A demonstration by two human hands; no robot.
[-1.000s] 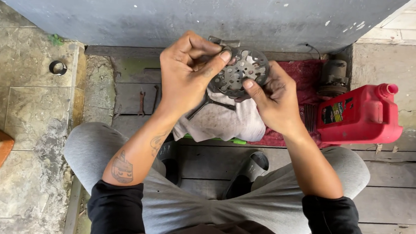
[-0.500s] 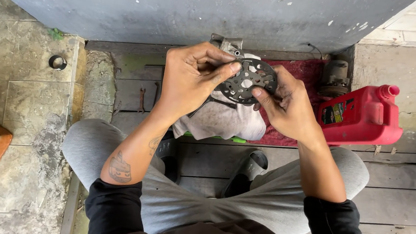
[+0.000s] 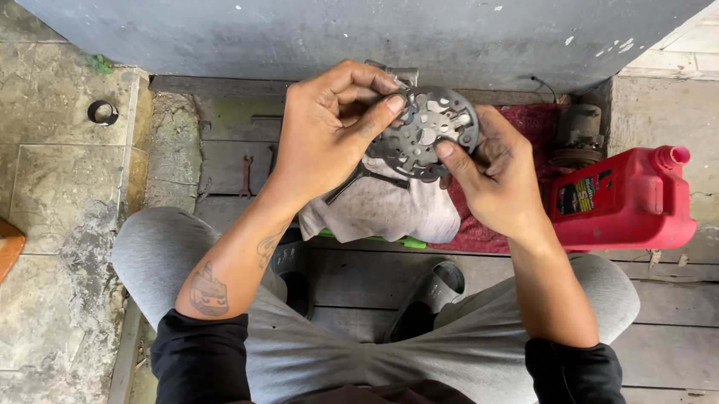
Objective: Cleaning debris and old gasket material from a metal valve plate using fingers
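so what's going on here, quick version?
A seated person holds a round grey metal disc with cut-outs in both hands, above a dirty cloth. The left hand grips its left edge, fingertips on the face; the right hand supports the right side. A red jug sits to the right.

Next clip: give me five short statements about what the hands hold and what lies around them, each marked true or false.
1. Both hands hold a round metal disc with holes. True: the left hand and the right hand grip it from either side.
2. The red jug lies on the person's left. False: it lies on the right, on the wooden boards.
3. A pale cloth lies under the hands. True.
4. The small dark ring sits on the disc. False: it lies apart on the stone floor, to the left.
5. The disc rests on the boards. False: it is held up.
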